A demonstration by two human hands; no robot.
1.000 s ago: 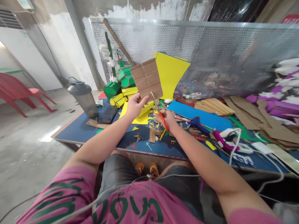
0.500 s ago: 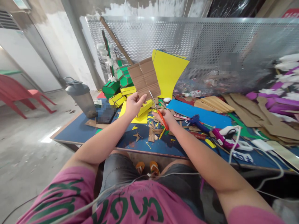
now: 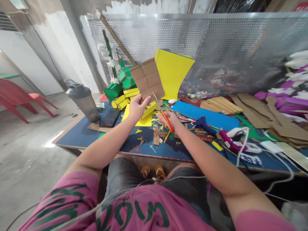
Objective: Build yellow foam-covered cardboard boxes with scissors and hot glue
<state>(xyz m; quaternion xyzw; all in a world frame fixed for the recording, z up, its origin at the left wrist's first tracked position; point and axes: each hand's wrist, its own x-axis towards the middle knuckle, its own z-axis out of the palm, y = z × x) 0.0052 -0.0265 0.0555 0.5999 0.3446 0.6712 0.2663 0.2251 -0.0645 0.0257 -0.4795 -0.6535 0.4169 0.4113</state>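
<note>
My left hand (image 3: 137,106) holds a brown corrugated cardboard piece (image 3: 147,78) upright by its lower edge, above the blue table (image 3: 79,134). My right hand (image 3: 169,119) grips red-handled scissors (image 3: 161,112), whose blades point up and left and meet the cardboard's lower right edge. Cardboard and yellow paper scraps (image 3: 156,136) lie on the table below both hands.
A grey shaker bottle (image 3: 83,99) and a dark phone (image 3: 108,117) sit at the left. Green and yellow paper boxes (image 3: 121,91), a yellow sheet (image 3: 173,72), a blue sheet (image 3: 207,117), glue guns (image 3: 228,141) with white cables and cardboard cut-outs (image 3: 264,117) crowd the table. A perforated metal panel (image 3: 216,48) stands behind.
Both hands with the cardboard and scissors keep nearly the same pose; the view has shifted slightly, so everything sits a little lower left.
</note>
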